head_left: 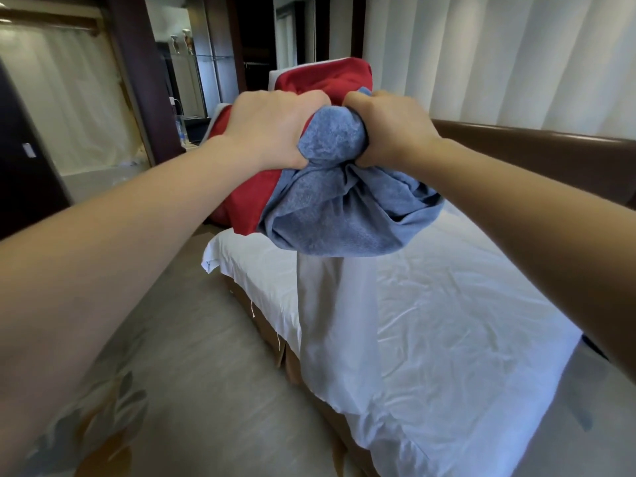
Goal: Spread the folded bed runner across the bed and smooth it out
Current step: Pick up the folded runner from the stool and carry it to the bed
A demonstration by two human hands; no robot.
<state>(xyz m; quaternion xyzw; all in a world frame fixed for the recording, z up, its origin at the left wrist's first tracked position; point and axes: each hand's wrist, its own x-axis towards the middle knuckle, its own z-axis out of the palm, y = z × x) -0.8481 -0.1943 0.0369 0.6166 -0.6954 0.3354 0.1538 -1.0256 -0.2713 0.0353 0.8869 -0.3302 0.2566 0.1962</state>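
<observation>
A bed under a wrinkled white sheet filled the right side of the room, with a brown headboard and pale curtains behind it and grey floor to its left. The bed runner, a bunch of red and blue cloth, was held above the bed's left edge with a pale length hanging down. The left hand and right hand each gripped its top, fingertips buried in the folds.

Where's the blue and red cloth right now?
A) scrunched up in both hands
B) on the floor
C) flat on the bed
A: the left hand and the right hand both grip the bunched bed runner, held up over the white bed.
</observation>
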